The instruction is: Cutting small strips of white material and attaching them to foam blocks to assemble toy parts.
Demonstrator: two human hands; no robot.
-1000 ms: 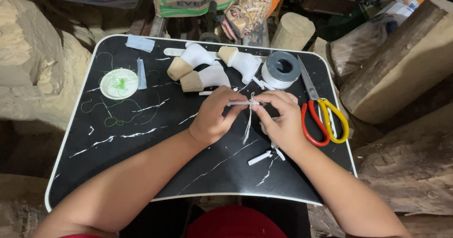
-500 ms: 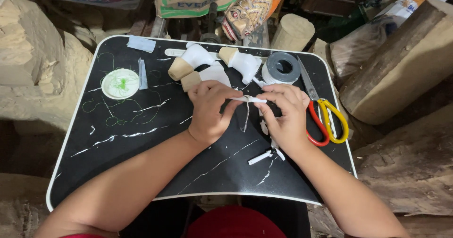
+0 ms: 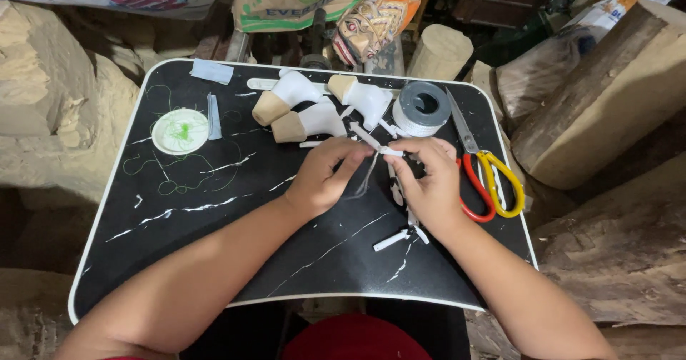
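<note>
My left hand [image 3: 327,176] and my right hand [image 3: 429,181] meet over the middle of a black marbled tray table [image 3: 214,260]. Both pinch a thin white strip [image 3: 373,143] that runs up and to the left from my fingertips; a loose end dangles below between the hands. Just beyond my fingers lie three small pieces with tan ends wrapped in white [image 3: 307,110]. A grey roll of tape [image 3: 423,108] sits right of them. Small white scraps [image 3: 393,240] lie on the table under my right wrist.
Scissors with red and yellow handles [image 3: 486,178] lie at the table's right edge. A white round lid with green thread [image 3: 180,131] sits at the left, thread trailing across the surface. Wooden blocks, logs [image 3: 607,81] and bags surround the table.
The hands have shifted slightly up the table toward the wrapped pieces, and the white strip now sticks out up-left from my fingers instead of lying level between them.
</note>
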